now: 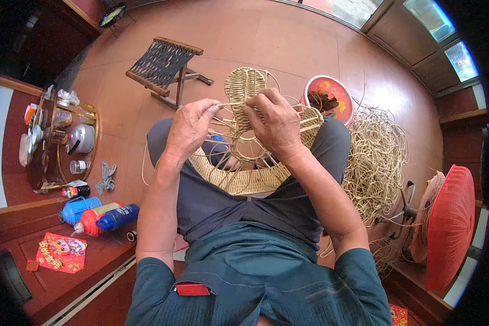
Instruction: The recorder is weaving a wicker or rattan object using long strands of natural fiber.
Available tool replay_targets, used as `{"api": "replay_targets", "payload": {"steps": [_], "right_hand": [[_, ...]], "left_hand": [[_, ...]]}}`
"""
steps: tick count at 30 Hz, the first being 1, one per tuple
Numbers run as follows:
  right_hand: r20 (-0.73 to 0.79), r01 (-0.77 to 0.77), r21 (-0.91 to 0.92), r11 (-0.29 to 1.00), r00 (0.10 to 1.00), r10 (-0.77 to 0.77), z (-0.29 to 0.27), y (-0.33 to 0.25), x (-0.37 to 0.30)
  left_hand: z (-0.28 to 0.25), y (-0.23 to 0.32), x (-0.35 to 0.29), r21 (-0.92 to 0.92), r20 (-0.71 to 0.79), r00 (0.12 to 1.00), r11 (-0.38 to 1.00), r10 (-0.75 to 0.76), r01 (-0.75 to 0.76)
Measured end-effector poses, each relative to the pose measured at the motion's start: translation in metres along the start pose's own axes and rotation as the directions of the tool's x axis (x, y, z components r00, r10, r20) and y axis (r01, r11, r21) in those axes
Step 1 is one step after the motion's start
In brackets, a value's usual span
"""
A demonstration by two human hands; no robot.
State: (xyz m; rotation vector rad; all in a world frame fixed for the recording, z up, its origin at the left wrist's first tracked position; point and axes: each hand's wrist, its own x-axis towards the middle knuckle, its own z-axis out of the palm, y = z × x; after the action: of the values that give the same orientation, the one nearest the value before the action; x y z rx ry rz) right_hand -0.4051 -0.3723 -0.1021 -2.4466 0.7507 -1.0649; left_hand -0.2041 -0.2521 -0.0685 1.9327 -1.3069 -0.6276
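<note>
A half-woven wicker piece (243,81) of pale strands rests across my lap. It has an upright rounded panel, a small ring at its middle and a wide curved band (239,182) below, with bare strands running between them. My left hand (189,129) pinches a thin pale wicker strand (228,104) between thumb and fingers at the panel's left edge. My right hand (276,124) has its fingers bent and pressed together at the panel's lower right; what lies under its fingertips is partly hidden, but the strand runs toward them.
A big heap of loose strands (376,157) lies right of my knee, beside a red basin (346,100) holding dark material. A folding stool (165,62) stands ahead left. Flasks (84,209) and a small cart (54,138) are at left; a red-covered fan (451,223) stands at right.
</note>
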Motion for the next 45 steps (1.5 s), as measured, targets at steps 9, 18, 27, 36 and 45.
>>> {"api": "replay_targets", "payload": {"steps": [9,18,27,36,45], "right_hand": [[0.003,-0.036,-0.022,0.999,0.999,0.036,-0.002,-0.009,-0.001],[0.058,-0.038,0.022,0.999,0.998,0.037,0.010,-0.012,0.010],[-0.084,-0.225,0.203,0.953,0.966,0.246,-0.023,0.019,-0.003],[0.022,0.006,0.011,1.000,1.000,-0.006,-0.027,0.013,0.006],[0.069,-0.069,0.066,0.995,0.996,0.065,-0.024,0.020,0.008]], "left_hand": [[-0.009,-0.020,0.008,-0.012,0.070,0.996,0.999,0.051,-0.050],[-0.025,-0.035,0.013,-0.175,0.157,0.986,0.981,-0.058,0.086],[-0.024,-0.024,0.008,-0.115,0.131,0.991,0.993,-0.023,0.038],[-0.012,-0.023,0.010,-0.056,0.122,0.992,0.998,0.025,-0.018],[-0.003,0.002,0.003,0.348,-0.137,0.954,0.915,0.267,-0.206]]}}
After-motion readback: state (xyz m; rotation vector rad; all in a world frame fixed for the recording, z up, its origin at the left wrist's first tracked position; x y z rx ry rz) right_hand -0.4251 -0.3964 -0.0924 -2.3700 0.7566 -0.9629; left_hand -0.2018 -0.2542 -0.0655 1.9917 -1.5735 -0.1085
